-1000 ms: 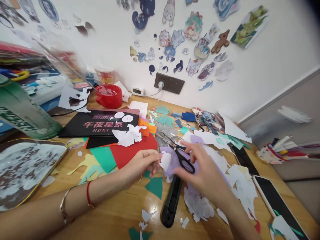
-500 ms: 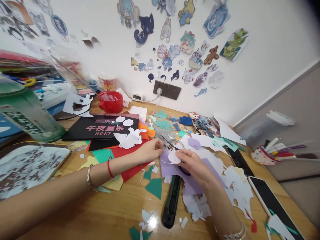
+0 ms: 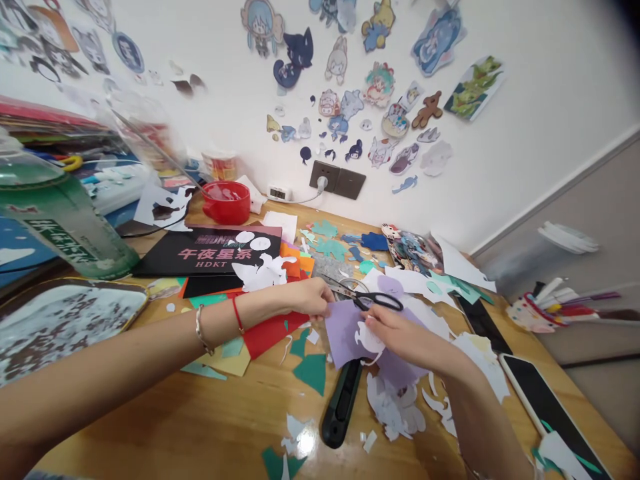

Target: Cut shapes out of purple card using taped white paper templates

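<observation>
My left hand is closed at the left corner of a sheet of purple paper, its fingertips pinching the edge. My right hand is closed too, thumb and fingers on a small white paper cutout and the purple paper behind it. Just beyond both hands lie scissors with black handles, blades pointing left, held by neither hand. A black-handled tool lies below the purple sheet, its upper end hidden under it.
White cutouts rest on a black folder at left. Green paper scraps lie in front. A phone is at right, a red bowl at the back, and a green bottle far left.
The white cutout has moved right and down with my right hand, leaving my left hand. The purple sheet is now lifted between both hands, and the scissors' handles have come into view.
</observation>
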A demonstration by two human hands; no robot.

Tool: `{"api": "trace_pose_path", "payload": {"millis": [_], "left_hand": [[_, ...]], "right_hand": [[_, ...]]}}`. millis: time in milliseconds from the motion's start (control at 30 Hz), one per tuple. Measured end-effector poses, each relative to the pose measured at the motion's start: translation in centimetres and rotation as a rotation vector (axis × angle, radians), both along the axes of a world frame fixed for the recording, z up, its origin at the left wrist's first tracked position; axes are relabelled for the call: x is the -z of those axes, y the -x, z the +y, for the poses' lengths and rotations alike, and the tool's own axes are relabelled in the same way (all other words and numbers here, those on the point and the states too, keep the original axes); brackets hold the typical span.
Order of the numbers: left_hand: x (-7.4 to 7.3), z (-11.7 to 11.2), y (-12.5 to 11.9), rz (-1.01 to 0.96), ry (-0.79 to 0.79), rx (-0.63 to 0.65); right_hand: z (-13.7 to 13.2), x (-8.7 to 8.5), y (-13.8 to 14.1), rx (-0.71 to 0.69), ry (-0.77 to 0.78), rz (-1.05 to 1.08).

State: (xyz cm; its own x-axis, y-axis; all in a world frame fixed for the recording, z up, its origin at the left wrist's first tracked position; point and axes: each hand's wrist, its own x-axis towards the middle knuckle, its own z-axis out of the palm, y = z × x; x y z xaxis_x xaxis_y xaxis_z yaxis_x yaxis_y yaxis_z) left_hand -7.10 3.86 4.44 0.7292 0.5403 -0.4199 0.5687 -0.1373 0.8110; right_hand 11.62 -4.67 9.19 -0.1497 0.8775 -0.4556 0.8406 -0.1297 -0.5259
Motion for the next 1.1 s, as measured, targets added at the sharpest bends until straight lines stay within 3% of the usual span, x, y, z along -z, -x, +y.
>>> {"api": "trace_pose_path", "payload": {"millis": [167,233,333,400,500,600,667,800,1100], "left_hand": [[-2.2,-0.3,2.4,-0.086,0.158,0.077],[-2.7,-0.7,3.5,-0.118,0.222,0.077],[-2.2,-1.7,4.7,-0.166,0.3,0.02],[-1.1,-2.5,5.0,-0.183,0.325,-0.043],[0.8,-3.4,5.1,-0.208,0.316,-0.152],[1.9,-3.8,5.0,-0.243,0.317,-0.228],[2.2,-3.8,5.1,-0.26,0.335,-0.257],[2.5,-3.9,5.2,-0.281,0.365,-0.275],[3.4,-4.3,5.2,-0.317,0.329,-0.298]], "right_hand": [[1.4,0.0,-1.5,0.208,-0.108,0.07],[1.3,0.0,-1.5,0.257,-0.115,0.231],[0.6,0.1,-0.2,0.317,-0.046,0.613],[0.1,0.4,1.0,0.342,-0.09,0.707],[-0.3,1.3,2.5,0.284,-0.212,0.697],[-0.1,2.6,3.3,0.126,-0.034,0.655],[0.3,3.6,3.4,0.087,0.045,0.585],[0.7,5.1,3.5,0.1,0.028,0.496],[0.3,5.7,3.0,0.059,-0.07,0.358]]}}
